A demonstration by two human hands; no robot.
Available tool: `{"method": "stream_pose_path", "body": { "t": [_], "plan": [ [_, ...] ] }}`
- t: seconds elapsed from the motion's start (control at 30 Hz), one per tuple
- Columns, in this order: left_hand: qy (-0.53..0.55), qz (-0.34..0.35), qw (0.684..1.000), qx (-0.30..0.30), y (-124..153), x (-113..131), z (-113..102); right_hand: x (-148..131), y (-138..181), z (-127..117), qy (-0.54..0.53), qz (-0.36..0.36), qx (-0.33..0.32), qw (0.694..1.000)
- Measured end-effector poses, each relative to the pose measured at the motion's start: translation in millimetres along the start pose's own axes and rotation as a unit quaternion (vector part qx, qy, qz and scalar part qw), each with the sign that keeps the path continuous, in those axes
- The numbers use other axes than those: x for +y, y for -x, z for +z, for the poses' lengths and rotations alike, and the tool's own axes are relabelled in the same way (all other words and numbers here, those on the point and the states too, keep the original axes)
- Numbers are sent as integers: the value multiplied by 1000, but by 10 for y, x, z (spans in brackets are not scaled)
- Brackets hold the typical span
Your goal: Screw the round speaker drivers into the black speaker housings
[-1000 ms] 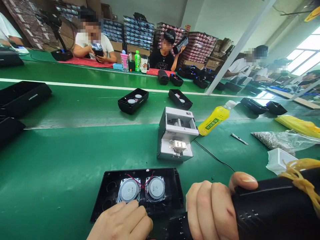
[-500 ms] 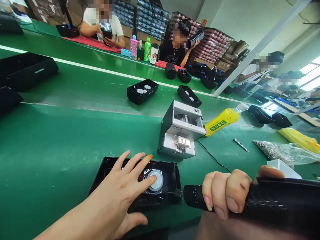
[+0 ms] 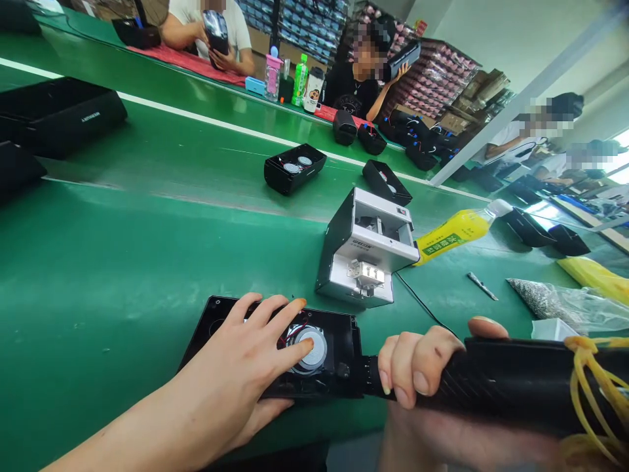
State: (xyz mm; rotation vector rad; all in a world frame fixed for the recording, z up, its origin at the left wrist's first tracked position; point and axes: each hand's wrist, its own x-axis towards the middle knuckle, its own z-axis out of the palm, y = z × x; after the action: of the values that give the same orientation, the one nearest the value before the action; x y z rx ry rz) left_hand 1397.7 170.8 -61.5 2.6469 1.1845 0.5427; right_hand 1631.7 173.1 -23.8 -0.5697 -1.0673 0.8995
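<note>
Below the centre lies a black speaker housing [image 3: 339, 331], its inside facing up, with a round speaker driver [image 3: 313, 352] and thin red wires. Across its top spreads my left hand [image 3: 260, 344], the thumb against the near side and one fingertip on the driver, gripping the housing. My right hand [image 3: 427, 364] is wrapped round a black electric screwdriver [image 3: 511, 380] held nearly level. Yellow rubber bands [image 3: 587, 373] hang at its rear. The screwdriver's front end meets the housing's right end; its bit and any screw are hidden.
Just behind the housing stands a grey-and-black screw feeder [image 3: 368, 252], its cable trailing right. A yellow drink bottle [image 3: 455, 235] leans beside it. To the right are a bag of screws [image 3: 545, 301] and a white tray [image 3: 555, 330]. More housings [image 3: 295, 168] and co-workers [image 3: 361, 78] are beyond.
My right hand has moved the screwdriver left, up against the housing's end. My left thumb has closed in on the near side. The whole view has shifted slightly.
</note>
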Motion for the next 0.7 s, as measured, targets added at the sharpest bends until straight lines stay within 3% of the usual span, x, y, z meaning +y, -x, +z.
{"method": "stream_pose_path", "body": {
  "t": [0.3, 0.43, 0.53, 0.7],
  "plan": [
    [-4, -4, 1000, -9, 9, -12, 4, 43, 19, 30, 4, -6, -9, 1000],
    [-7, 3, 1000, -2, -10, -11, 3, 27, 5, 13, -4, -5, -63, 998],
    [-14, 1, 1000, 1, -15, -2, 10, 16, 3, -10, -20, 57, -114, 992],
    [-15, 2, 1000, -23, -10, 14, -8, 81, 99, -18, -17, 149, -93, 984]
  ]
}}
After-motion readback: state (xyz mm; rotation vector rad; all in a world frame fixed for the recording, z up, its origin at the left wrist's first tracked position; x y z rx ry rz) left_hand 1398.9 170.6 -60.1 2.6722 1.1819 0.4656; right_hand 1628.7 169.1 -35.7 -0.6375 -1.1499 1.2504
